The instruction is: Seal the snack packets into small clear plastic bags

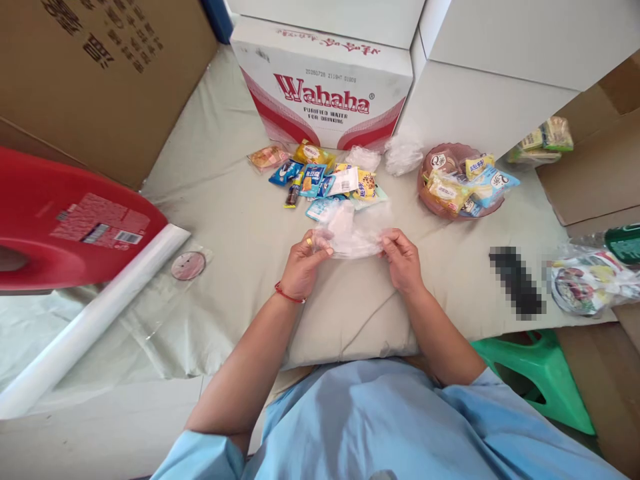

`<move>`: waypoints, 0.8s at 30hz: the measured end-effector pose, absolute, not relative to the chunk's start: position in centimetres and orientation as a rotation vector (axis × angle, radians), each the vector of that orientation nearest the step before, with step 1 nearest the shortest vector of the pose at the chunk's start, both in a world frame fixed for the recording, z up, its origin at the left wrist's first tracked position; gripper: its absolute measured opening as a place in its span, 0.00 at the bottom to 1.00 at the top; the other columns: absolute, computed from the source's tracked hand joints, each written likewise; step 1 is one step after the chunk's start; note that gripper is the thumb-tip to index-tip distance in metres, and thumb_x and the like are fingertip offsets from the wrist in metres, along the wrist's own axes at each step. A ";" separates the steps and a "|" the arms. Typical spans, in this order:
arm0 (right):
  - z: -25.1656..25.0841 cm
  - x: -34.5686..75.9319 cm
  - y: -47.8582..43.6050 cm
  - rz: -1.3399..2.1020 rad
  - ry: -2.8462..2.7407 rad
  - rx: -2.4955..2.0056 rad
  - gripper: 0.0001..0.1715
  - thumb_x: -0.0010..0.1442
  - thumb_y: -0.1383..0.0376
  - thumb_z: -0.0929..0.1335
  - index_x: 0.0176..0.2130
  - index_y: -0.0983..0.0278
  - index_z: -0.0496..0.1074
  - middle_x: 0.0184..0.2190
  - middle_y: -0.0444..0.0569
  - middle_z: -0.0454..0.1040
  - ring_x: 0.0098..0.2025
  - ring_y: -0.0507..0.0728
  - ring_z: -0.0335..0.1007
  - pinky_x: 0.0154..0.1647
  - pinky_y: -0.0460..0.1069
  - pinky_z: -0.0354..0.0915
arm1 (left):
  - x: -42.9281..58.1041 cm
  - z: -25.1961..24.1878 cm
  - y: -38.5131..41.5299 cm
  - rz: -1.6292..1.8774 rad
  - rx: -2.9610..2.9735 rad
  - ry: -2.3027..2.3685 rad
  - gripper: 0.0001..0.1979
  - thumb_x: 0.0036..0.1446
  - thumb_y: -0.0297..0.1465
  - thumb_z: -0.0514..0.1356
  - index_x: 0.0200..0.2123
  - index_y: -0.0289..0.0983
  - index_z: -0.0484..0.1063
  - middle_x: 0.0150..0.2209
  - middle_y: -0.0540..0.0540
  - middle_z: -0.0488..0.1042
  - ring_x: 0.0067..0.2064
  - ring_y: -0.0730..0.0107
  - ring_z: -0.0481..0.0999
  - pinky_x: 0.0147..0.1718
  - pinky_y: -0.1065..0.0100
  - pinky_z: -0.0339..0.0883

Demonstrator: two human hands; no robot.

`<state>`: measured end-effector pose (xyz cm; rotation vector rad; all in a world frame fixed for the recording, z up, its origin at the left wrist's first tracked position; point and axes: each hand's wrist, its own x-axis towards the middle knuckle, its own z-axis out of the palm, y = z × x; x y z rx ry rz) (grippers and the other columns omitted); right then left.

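Pinching a plastic bag (353, 233) by opposite sides, both hands (300, 265) have open cloth (350, 303) toward the near edge.

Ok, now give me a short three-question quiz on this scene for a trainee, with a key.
1. The left hand and right hand hold: (a) a bottle, (b) a clear plastic bag, (c) a spoon.
2. True or false: the reddish bowl stands to the right of the loose snack packets.
3. Fill in: the large red word on the white box behind the packets reads ____.

Key: 1 b; 2 true; 3 Wahaha.
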<state>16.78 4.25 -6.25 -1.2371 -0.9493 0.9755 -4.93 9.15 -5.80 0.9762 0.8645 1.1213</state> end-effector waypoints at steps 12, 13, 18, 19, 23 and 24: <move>-5.6 17.2 4.3 1.201 -0.709 -1.254 0.18 0.50 0.55 0.77 0.37 0.58 0.72 0.29 0.41 0.68 0.27 0.50 0.59 0.27 0.46 0.61 | -5.8 -4.3 9.5 1.190 0.661 0.627 0.09 0.41 0.27 0.73 0.21 0.39 0.75 0.47 0.46 0.83 0.54 0.54 0.80 0.53 0.55 0.77; -5.7 17.3 4.2 1.176 -0.752 -1.285 0.18 0.51 0.55 0.77 0.38 0.58 0.71 0.31 0.41 0.69 0.27 0.50 0.60 0.27 0.46 0.62 | -5.9 -4.1 9.4 1.176 0.668 0.614 0.09 0.40 0.25 0.72 0.20 0.38 0.73 0.48 0.46 0.83 0.58 0.49 0.79 0.57 0.50 0.75; -5.2 18.6 3.8 0.994 -1.008 -1.323 0.32 0.57 0.46 0.74 0.56 0.54 0.68 0.55 0.51 0.71 0.48 0.57 0.71 0.42 0.50 0.73 | -6.2 -3.4 9.0 1.035 0.669 0.494 0.10 0.36 0.24 0.69 0.18 0.37 0.70 0.53 0.43 0.82 0.68 0.33 0.69 0.60 0.32 0.70; -4.9 18.8 3.7 0.983 -1.030 -1.319 0.35 0.59 0.43 0.73 0.59 0.53 0.67 0.57 0.52 0.70 0.53 0.59 0.71 0.45 0.51 0.74 | -6.3 -3.4 8.9 0.999 0.676 0.470 0.10 0.35 0.25 0.69 0.17 0.37 0.69 0.55 0.43 0.81 0.69 0.30 0.66 0.59 0.30 0.70; -4.0 19.5 3.4 1.032 -1.004 -1.321 0.37 0.58 0.40 0.73 0.60 0.52 0.69 0.56 0.52 0.73 0.52 0.59 0.72 0.47 0.53 0.74 | -6.8 -3.4 8.6 0.889 0.741 0.392 0.11 0.32 0.28 0.69 0.14 0.37 0.67 0.62 0.43 0.76 0.74 0.23 0.54 0.55 0.29 0.73; -3.8 19.6 3.3 1.055 -1.009 -1.340 0.34 0.56 0.42 0.75 0.56 0.54 0.73 0.52 0.51 0.75 0.47 0.58 0.73 0.44 0.52 0.73 | -6.9 -3.4 8.6 0.882 0.749 0.378 0.10 0.32 0.29 0.69 0.14 0.38 0.69 0.63 0.43 0.76 0.75 0.23 0.51 0.54 0.29 0.73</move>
